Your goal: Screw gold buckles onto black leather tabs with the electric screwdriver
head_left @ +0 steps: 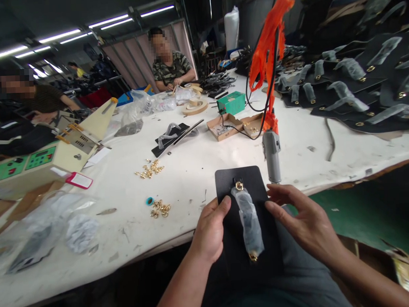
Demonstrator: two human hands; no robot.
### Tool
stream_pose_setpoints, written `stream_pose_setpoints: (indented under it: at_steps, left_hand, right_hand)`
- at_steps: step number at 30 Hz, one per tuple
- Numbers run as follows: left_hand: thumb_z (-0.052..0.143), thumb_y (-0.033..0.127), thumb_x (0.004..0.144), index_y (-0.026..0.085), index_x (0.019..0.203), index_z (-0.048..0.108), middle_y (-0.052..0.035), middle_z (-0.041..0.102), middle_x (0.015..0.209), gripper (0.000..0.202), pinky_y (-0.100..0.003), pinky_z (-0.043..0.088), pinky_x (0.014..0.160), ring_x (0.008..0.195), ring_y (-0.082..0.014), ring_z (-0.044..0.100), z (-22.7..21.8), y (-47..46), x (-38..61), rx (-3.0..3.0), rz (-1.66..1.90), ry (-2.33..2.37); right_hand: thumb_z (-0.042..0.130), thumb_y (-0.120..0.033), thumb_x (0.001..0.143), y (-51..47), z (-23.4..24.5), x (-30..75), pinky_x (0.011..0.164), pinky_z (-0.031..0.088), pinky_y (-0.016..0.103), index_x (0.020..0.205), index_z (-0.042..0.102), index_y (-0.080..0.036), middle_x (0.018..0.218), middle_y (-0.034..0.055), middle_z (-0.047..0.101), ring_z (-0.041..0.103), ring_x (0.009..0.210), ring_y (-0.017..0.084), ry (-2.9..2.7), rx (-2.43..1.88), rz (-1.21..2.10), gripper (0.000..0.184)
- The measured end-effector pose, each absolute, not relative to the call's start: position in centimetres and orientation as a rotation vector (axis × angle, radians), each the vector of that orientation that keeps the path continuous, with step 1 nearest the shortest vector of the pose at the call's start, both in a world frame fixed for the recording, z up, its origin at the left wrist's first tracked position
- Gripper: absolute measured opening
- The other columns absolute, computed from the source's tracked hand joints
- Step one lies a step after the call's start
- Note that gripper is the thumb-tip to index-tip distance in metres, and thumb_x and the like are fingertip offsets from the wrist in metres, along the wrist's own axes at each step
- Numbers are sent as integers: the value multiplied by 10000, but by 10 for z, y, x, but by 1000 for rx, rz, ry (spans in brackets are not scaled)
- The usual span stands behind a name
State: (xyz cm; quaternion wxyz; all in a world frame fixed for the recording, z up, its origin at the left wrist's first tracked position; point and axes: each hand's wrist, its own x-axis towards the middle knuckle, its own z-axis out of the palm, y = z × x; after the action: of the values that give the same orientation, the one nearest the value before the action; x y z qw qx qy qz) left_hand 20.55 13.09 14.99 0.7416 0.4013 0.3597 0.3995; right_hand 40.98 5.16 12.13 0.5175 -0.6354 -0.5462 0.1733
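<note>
1. Your left hand [209, 229] has hold of the black panel [268, 232] by its left side: the thumb lies on the front face, the other fingers are mostly hidden behind, closed on it.
2. Your right hand [304, 217] is partly open beside the panel's right edge, thumb and fingers spread apart. The thumb tip is right at that edge; you cannot tell from this view whether it presses on it.
3. The black panel is in front of you, above your lap, at the near edge of the white desk [185, 172].
4. Down the middle of its face runs a plastic-wrapped handle [249, 219], with a gold buckle [239, 186] at the upper end and a gold fitting [253, 257] at the lower end.
5. Just beyond your right fingers hangs a grey electric screwdriver [272, 155], with orange sheeting [268, 48] above it.
6. Ahead of you on the desk are two shallow cardboard boxes [225, 128] near a green box [231, 102].
7. To the left of those lie a few more black panels [173, 139] and, closer to you, two piles of gold hardware [151, 169], the nearer one beside a small teal cap [150, 201].
8. On your far right, many panels with wrapped handles [343, 86] are spread out.
9. Across the desk sits a person in a camouflage shirt [171, 67].
</note>
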Motion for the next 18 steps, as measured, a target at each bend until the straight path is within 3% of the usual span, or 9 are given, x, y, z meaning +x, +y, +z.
stream_pose_setpoints:
  at_steps: [3, 8, 12, 15, 18]
  left_hand:
    - [723, 394, 991, 149, 1264, 777, -117, 786, 1257, 371, -411, 479, 1118, 1250, -308, 675, 150, 129, 204, 957, 882, 786]
    - [605, 428, 1063, 193, 1314, 747, -77, 777, 1263, 372, -366, 498, 1052, 1151, -271, 690, 160, 121, 201, 1290, 772, 818]
    - [536, 442, 1091, 232, 1366, 707, -48, 768, 1235, 386, -319, 499, 1007, 1104, -242, 673, 170, 113, 201, 1499, 704, 839]
    - [506, 453, 1099, 237, 1340, 714, -30, 765, 1085, 384, -307, 498, 955, 953, -209, 658, 172, 109, 198, 1573, 663, 856]
    - [501, 473, 1096, 226, 1271, 737, -5, 708, 891, 383, -310, 492, 910, 805, -182, 599, 173, 108, 195, 1589, 648, 872]
  right_hand:
    - [732, -479, 968, 55, 124, 409, 753, 618, 329, 1298, 677, -231, 1030, 61, 752, 728, 847, 204, -1218, -1518, 515, 416]
    - [749, -349, 968, 65, 148, 406, 754, 569, 335, 1095, 738, -249, 950, 37, 713, 677, 824, 190, -1395, -1426, 231, 161]
    - [805, -318, 929, 77, 164, 405, 717, 568, 291, 1024, 748, -245, 900, 10, 726, 698, 802, 172, -1513, -1366, 383, 133]
    - [801, -259, 919, 82, 168, 405, 681, 565, 271, 1021, 748, -240, 883, -6, 754, 720, 771, 162, -1598, -1393, 415, 117]
    - [738, -204, 949, 84, 170, 406, 666, 553, 295, 1036, 747, -227, 892, 6, 774, 724, 741, 169, -1752, -1369, 243, 90]
